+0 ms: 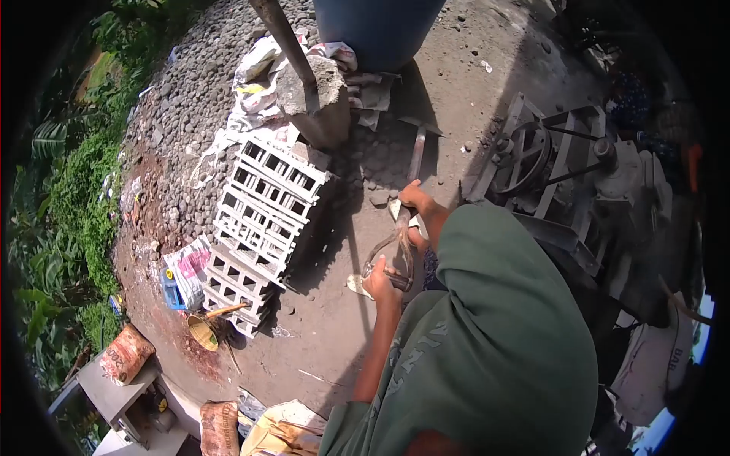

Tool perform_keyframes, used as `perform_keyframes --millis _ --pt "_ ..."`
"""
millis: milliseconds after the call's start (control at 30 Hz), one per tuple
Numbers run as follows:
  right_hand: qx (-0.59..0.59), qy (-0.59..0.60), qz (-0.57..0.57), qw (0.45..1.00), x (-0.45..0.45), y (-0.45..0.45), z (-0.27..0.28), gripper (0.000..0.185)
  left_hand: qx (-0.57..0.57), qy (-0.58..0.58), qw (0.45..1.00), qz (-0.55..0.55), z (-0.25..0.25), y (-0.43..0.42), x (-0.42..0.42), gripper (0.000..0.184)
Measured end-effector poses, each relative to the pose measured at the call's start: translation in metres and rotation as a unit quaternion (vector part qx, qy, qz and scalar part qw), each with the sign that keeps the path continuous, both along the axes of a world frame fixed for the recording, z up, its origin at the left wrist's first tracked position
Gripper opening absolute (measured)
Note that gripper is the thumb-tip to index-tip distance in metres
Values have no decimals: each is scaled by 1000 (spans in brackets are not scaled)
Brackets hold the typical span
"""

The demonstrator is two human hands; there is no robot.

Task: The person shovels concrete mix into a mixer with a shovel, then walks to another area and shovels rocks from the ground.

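My left hand (pixel 382 278) is closed around the D-shaped grip of a shovel (pixel 417 152). My right hand (pixel 414 197) wraps the shaft farther up, where the forked handle joins it. The shovel points away over the bare ground, and its blade shows nearly edge-on beside a patch of dark stones (pixel 380 163). My feet are partly in view under the handle, largely hidden by my arms and green shirt (pixel 502 327).
White-edged stacked blocks (pixel 266 209) with square openings stand left of the shovel. Beyond are a concrete block (pixel 323 106) holding an upright pole, a large blue drum (pixel 376 30) and gravel (pixel 179 121). A belt-driven machine (pixel 563 163) stands close on the right.
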State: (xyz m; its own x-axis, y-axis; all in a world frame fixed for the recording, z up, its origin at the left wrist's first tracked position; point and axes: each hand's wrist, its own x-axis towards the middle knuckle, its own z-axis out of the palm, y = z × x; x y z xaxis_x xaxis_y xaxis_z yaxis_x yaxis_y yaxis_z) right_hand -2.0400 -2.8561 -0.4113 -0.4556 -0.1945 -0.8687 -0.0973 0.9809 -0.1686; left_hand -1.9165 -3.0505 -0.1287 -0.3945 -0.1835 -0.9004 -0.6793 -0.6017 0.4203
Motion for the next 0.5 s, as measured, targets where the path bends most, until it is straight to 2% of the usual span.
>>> perform_keyframes --millis 67,100,133,167,200,233,267,300,400,500 --pt "-8 113 -8 993 49 -55 -31 22 -9 27 999 14 -9 -54 39 17" --pt "4 139 -30 990 69 -78 34 25 33 8 998 54 6 -72 49 16" --pt "-25 92 -34 995 71 -97 98 30 34 8 998 54 5 -94 63 16" --pt "-41 87 -7 995 89 -118 58 29 -17 8 1000 17 2 -116 79 17" --pt "-57 83 20 995 103 -138 14 40 -69 10 997 -18 2 -136 92 18" --pt "-57 87 21 994 107 -155 28 40 -69 14 997 -17 10 -149 98 18" --pt "-94 -8 -322 942 118 -177 43 54 -82 16 997 -5 18 -163 107 19" --pt "-119 -102 -624 766 128 -196 65 74 -94 17 995 6 25 -175 115 20" --pt "-117 -55 -636 761 140 -228 166 83 -123 23 992 -9 35 -218 139 20" --pt "-154 -11 -640 752 181 -266 123 93 -182 60 981 -33 75 -238 138 24"
